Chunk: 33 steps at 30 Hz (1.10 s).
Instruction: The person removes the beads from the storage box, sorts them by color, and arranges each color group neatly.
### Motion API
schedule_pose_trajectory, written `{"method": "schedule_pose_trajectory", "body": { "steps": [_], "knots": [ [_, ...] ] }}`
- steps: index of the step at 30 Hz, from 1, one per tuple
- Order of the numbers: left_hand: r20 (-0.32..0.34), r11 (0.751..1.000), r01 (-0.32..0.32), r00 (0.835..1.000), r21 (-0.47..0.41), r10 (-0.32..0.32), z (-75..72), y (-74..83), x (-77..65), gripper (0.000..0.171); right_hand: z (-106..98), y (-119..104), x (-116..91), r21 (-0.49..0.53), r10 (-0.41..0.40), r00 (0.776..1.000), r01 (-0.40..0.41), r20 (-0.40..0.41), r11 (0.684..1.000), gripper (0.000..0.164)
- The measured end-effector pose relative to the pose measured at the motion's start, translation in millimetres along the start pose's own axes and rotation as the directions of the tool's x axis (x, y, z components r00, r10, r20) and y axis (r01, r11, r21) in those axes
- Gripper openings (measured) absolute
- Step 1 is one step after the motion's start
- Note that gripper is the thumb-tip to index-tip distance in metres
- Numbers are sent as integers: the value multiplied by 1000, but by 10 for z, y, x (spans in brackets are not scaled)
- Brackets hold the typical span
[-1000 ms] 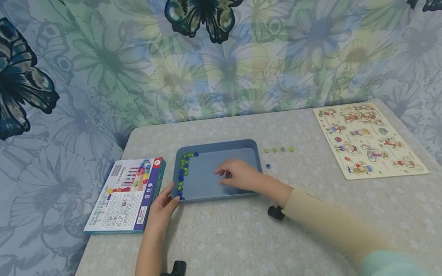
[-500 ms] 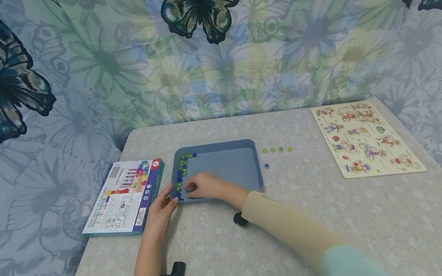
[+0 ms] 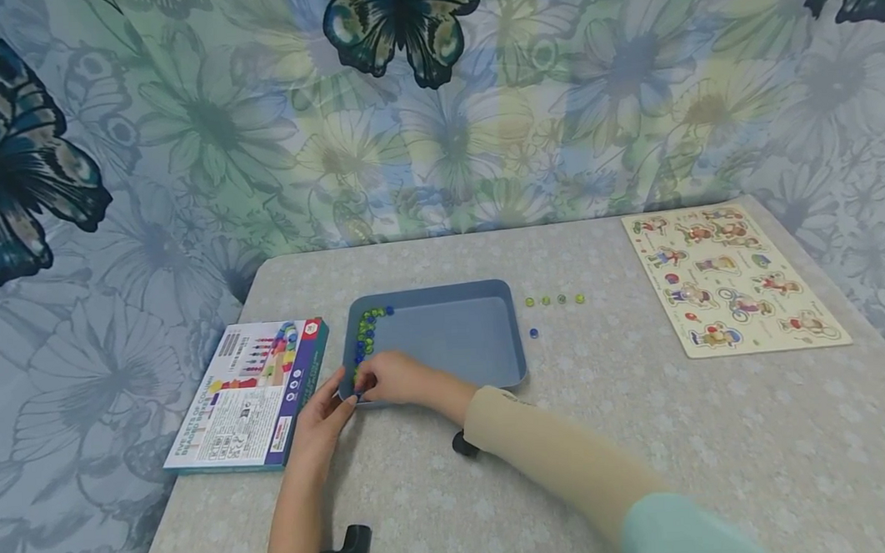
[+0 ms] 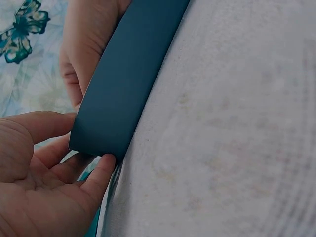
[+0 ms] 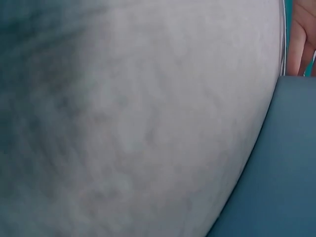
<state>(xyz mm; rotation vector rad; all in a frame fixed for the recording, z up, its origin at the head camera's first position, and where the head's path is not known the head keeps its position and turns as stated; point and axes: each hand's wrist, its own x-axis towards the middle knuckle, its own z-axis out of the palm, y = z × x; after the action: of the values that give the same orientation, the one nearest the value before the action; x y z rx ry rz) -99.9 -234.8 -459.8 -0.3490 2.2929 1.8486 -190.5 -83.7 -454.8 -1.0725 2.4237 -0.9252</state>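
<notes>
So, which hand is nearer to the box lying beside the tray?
Left. The left hand is close beside the box, holding the near left corner of the tray; the right hand is farther away, over the tray.

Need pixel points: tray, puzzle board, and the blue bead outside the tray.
tray [image 3: 455, 336]: head view, on its bare floor.
puzzle board [image 3: 736, 287]: head view, middle of its face.
blue bead [image 3: 533, 333]: head view, on its top.
</notes>
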Motion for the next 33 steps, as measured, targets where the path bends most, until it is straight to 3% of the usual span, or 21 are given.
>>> {"method": "schedule_pose_trajectory", "body": {
  "steps": [13,21,33],
  "knots": [
    [9,998,-56,998,-3,56,-7,15,-25,55,48,-77,55,-24,44,998,-45,-37,999,19],
    [-3,999,-40,999,26,40,-11,17,-15,54,60,-96,91,-50,109,993,-111,-54,993,20],
    [11,999,-44,999,3,44,2,17,-12,54,14,-141,131,-83,173,985,-173,-5,981,19]
  ]
}}
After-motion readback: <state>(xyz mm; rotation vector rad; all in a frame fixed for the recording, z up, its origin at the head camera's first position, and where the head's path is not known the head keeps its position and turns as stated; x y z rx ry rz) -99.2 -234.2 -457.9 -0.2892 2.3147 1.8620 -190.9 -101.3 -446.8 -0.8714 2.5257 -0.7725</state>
